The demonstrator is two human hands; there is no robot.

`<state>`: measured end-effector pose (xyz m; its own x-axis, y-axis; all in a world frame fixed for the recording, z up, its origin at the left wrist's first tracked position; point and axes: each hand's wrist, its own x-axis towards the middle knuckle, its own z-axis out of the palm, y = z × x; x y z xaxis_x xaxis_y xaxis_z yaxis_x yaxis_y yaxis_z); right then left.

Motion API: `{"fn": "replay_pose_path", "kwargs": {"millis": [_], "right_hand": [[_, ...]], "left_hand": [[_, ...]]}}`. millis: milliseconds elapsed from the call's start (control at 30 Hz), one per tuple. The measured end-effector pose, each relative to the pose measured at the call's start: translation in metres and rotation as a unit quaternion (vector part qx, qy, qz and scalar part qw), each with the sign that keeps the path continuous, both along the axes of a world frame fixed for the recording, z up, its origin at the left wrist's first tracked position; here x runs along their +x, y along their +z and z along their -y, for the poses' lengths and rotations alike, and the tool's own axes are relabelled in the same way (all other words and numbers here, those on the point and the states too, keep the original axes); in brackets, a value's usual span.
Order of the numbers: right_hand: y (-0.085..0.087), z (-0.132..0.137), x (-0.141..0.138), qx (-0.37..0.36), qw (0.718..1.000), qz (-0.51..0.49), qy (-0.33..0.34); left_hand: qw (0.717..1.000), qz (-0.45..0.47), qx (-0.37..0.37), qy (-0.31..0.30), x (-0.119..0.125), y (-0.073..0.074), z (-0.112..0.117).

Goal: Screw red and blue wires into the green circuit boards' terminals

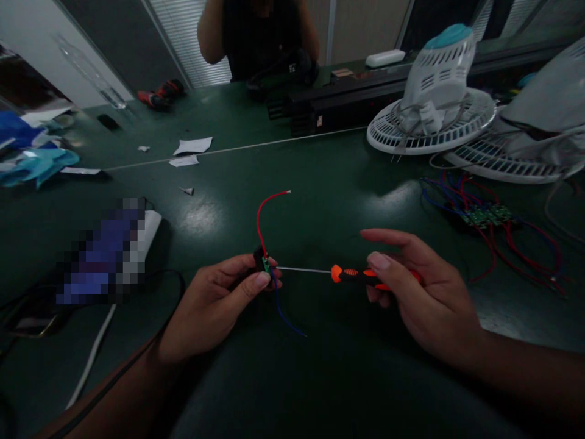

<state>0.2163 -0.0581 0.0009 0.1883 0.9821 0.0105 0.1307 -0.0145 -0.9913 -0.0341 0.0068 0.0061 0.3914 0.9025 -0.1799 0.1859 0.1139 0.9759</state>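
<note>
Between the thumb and fingers of my left hand (219,299) is a small green circuit board (266,264) with a black part (259,259) on its far side. A red wire (259,219) curves up from the board, and a blue wire (284,314) hangs down toward the table. My right hand (420,292) grips a screwdriver (356,274) by its orange and black handle, index finger lifted off it. The screwdriver's thin shaft points left and reaches the board's edge. Its tip is hidden by the board and my left fingers.
Several green circuit boards (487,214) with red and blue wires lie at right. Behind them stand white fan parts (432,122). Black long housings (338,110) lie at the back, near a person (265,36). A pixelated object (107,256) and cables are at left.
</note>
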Motion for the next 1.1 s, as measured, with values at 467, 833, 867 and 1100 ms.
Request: {"fn": "replay_pose_path", "kwargs": {"millis": [467,833,867,1100], "right_hand": [[-0.003,-0.002,-0.001,0.043,0.997,-0.056,0.012],[-0.006,-0.002,0.000,0.022,0.998,-0.052,0.011],[-0.007,-0.003,0.000,0.027,0.998,-0.056,0.010],[-0.012,-0.003,0.001,0.041,0.996,-0.082,0.000]], "left_hand": [[1.000,0.002,0.002,-0.011,0.000,0.000,-0.001],[1.000,-0.003,-0.003,-0.005,-0.001,0.002,0.000],[1.000,-0.004,-0.002,-0.005,-0.001,0.002,0.000],[1.000,-0.021,0.002,-0.008,-0.001,0.001,0.000]]}}
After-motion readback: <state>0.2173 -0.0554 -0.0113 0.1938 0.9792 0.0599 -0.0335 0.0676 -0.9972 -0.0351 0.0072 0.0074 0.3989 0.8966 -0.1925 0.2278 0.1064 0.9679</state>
